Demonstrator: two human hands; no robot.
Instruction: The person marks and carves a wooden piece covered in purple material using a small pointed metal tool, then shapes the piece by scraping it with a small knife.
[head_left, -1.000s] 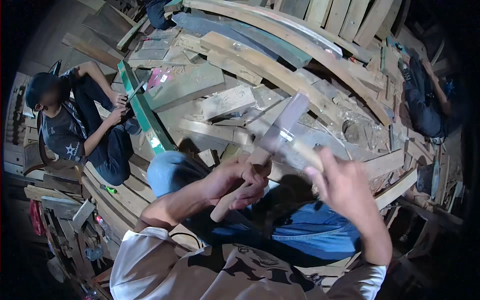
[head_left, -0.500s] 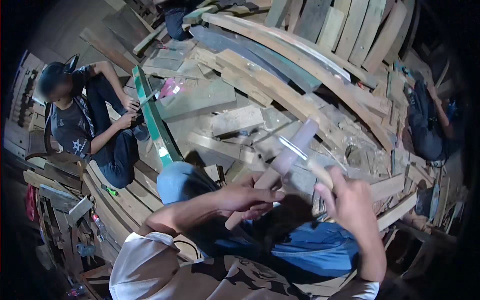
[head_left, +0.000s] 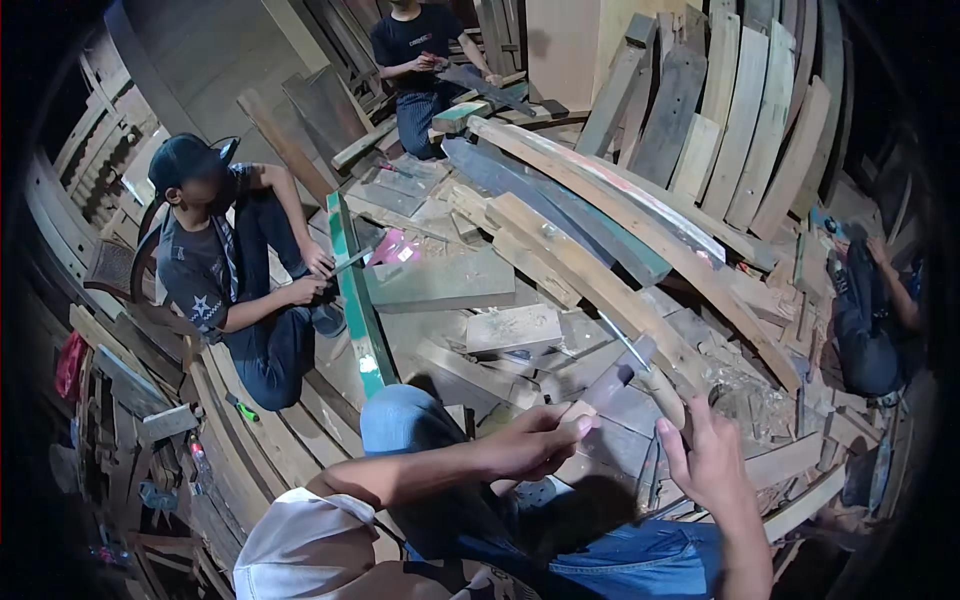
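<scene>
My left hand (head_left: 535,442) is closed round the near, pale-wood end of a long purple-grey bar (head_left: 618,378), which resembles a sharpening stone and points away to the upper right. My right hand (head_left: 708,462) grips the wooden handle (head_left: 661,393) of a tool with a narrow bright metal blade (head_left: 622,340), like a chisel. The blade crosses the bar near its far end; whether they touch, I cannot tell. Both hands are above my jeans-clad knees (head_left: 405,420).
A person (head_left: 225,270) at left works a tool against a green-painted beam (head_left: 360,310). Another person (head_left: 420,60) sits at the back, and a third (head_left: 865,310) at far right. Long planks (head_left: 650,260), a wood block (head_left: 512,330) and shavings cover the floor ahead.
The view has shifted, bringing the back person further into sight. The blade has changed its angle across the bar and now points more away from me. Both hands keep their holds.
</scene>
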